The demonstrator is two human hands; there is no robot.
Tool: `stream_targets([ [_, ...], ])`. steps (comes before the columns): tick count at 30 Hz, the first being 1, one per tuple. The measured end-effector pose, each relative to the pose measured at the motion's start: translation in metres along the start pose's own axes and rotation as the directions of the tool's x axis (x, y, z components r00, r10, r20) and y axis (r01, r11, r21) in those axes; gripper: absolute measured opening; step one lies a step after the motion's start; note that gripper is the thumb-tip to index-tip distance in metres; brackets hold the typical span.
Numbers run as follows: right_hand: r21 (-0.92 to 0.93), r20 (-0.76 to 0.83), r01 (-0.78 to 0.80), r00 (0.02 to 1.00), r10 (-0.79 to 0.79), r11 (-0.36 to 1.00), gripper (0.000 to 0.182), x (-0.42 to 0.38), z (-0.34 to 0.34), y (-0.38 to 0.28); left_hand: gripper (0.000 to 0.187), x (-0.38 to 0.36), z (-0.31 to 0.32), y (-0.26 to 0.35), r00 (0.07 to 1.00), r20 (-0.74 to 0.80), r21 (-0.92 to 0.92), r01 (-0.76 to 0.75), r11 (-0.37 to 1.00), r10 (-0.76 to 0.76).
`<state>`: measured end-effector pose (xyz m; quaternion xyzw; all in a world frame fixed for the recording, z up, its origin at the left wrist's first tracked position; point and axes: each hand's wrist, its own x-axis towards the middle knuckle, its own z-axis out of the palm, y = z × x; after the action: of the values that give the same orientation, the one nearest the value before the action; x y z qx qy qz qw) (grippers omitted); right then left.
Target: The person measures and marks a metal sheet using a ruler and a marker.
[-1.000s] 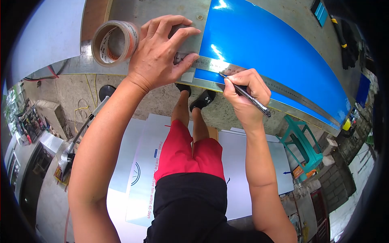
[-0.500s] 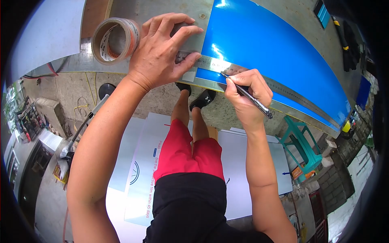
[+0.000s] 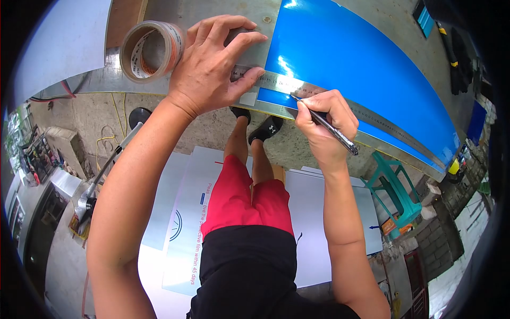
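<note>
A long steel ruler (image 3: 284,83) lies across a glossy blue sheet (image 3: 350,45), close to the sheet's near edge. My left hand (image 3: 204,72) rests over the ruler's left end with fingers spread and arched, the thumb on the metal. A dark shape shows beneath its fingers, too hidden to name. In my right hand (image 3: 329,119) is a black pen (image 3: 341,141), pinched between thumb and fingers. Its tip touches or nearly touches the blue sheet, right at the ruler's near edge. A roll of clear tape (image 3: 174,50) stands beside my left wrist.
The metal worktable (image 3: 268,109) carries the sheet. Left of it lies a pale panel (image 3: 69,37). On the ground are white printed boards (image 3: 180,234) around my legs, a green plastic stool (image 3: 398,194) at right, and a metal pole (image 3: 111,159) at left.
Almost nothing differs. Both hands, the ruler and the pen keep nearly the same places, with only a slight shift of the camera view.
</note>
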<state>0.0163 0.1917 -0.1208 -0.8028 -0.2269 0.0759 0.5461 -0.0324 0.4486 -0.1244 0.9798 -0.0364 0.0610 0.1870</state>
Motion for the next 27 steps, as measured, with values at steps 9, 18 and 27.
stream_targets([
  [9, 0.022, -0.005, -0.011, 1.000, 0.011, 1.000, 0.020, -0.001, 0.000, 0.002, 0.056, 0.001, -0.001, 0.000, 1.000, 0.008, -0.018, 0.004, 1.000, -0.003],
  [18, 0.359, -0.002, -0.230, 0.969, 0.247, 0.905, 0.019, -0.003, -0.010, -0.003, 0.055, 0.000, -0.001, 0.000, 1.000, 0.011, 0.003, 0.003, 1.000, -0.003],
  [27, 0.275, 0.027, -0.126, 0.992, 0.123, 0.953, 0.024, -0.008, 0.006, -0.013, 0.054, 0.000, -0.001, 0.001, 1.000, 0.020, -0.005, 0.019, 1.000, -0.019],
])
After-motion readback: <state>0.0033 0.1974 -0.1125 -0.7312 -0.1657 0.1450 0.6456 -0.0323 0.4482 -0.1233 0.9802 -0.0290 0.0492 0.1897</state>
